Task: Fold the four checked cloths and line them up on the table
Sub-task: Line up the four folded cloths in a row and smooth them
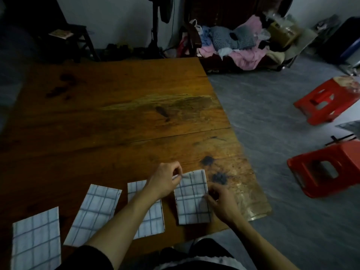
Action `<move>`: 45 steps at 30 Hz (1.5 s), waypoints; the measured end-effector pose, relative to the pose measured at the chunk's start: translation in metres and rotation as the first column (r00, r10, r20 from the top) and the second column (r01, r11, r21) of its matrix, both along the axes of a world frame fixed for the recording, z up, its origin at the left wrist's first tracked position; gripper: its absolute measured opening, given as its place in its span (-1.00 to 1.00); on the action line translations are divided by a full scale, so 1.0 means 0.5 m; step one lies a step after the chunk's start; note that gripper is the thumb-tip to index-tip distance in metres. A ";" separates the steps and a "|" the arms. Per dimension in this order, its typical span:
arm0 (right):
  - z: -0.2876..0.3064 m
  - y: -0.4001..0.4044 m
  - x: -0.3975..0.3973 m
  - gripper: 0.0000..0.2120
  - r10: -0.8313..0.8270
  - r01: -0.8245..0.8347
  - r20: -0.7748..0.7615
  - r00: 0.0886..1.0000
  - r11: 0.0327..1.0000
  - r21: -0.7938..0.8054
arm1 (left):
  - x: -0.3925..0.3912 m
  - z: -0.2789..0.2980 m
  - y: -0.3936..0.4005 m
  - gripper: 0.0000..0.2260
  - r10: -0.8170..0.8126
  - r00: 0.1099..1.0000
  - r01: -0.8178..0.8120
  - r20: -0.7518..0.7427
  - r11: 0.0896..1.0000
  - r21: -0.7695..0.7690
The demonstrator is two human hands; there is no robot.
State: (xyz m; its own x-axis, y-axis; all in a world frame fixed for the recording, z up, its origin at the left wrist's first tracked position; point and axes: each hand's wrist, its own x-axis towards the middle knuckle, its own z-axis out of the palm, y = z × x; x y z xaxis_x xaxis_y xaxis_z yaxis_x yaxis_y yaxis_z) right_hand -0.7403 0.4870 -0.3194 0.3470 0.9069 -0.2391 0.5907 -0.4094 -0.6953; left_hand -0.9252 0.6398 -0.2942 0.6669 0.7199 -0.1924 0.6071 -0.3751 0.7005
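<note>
Wooden bench [120, 114] fills most of the view, worn and stained near its right edge, grey floor [272, 133] to the right of it. Pile of clothes [233, 43] sits on dark furniture past the far end of the bench; two red plastic stools [327, 168] stand on the floor at right, well apart from the bench. Four folded checked cloths lie flat in a row along the near edge of the bench: leftmost cloth [36, 240] at the near-left corner, second cloth [93, 213] tilted a bit clockwise, third cloth [148, 211] partly covered by the left forearm, fourth cloth [192, 197] at the right end of the row, just beside the third without overlap. Both hands are on the fourth cloth. Left hand [165, 182] reaches across the third cloth and pinches the far-left corner of the fourth between thumb and fingertips. Right hand [222, 203] has fingers curled at the fourth cloth's right edge, about mid-length, gripping that edge. Fourth cloth lies flat on the bench, long side running away from the person.
</note>
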 end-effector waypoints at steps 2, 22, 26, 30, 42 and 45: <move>-0.009 0.012 0.001 -0.83 -0.025 0.024 -0.024 0.999 0.999 -0.034 | 0.016 -0.005 0.009 -0.87 0.035 0.999 -0.035 -0.007 0.999 0.010; -0.070 0.069 0.046 -0.51 0.423 -0.348 0.326 0.846 0.900 -0.264 | 0.022 -0.070 -0.131 -0.44 0.095 0.878 -0.035 -0.470 0.990 0.135; -0.075 0.069 0.052 -0.48 0.464 -0.385 0.347 0.815 0.881 -0.276 | 0.025 -0.076 -0.152 -0.43 0.083 0.846 0.001 -0.527 0.988 0.156; -0.082 0.065 0.058 -0.49 0.483 -0.420 0.341 0.807 0.874 -0.243 | 0.025 -0.080 -0.167 -0.43 0.085 0.834 0.005 -0.546 0.987 0.161; -0.099 0.027 0.073 -0.50 0.553 -0.526 0.348 0.757 0.832 -0.177 | 0.034 -0.069 -0.255 -0.40 0.134 0.798 -0.056 -0.588 0.987 0.150; -0.099 0.021 0.075 -0.49 0.552 -0.535 0.354 0.755 0.830 -0.156 | 0.035 -0.064 -0.258 -0.40 0.126 0.796 -0.048 -0.593 0.988 0.145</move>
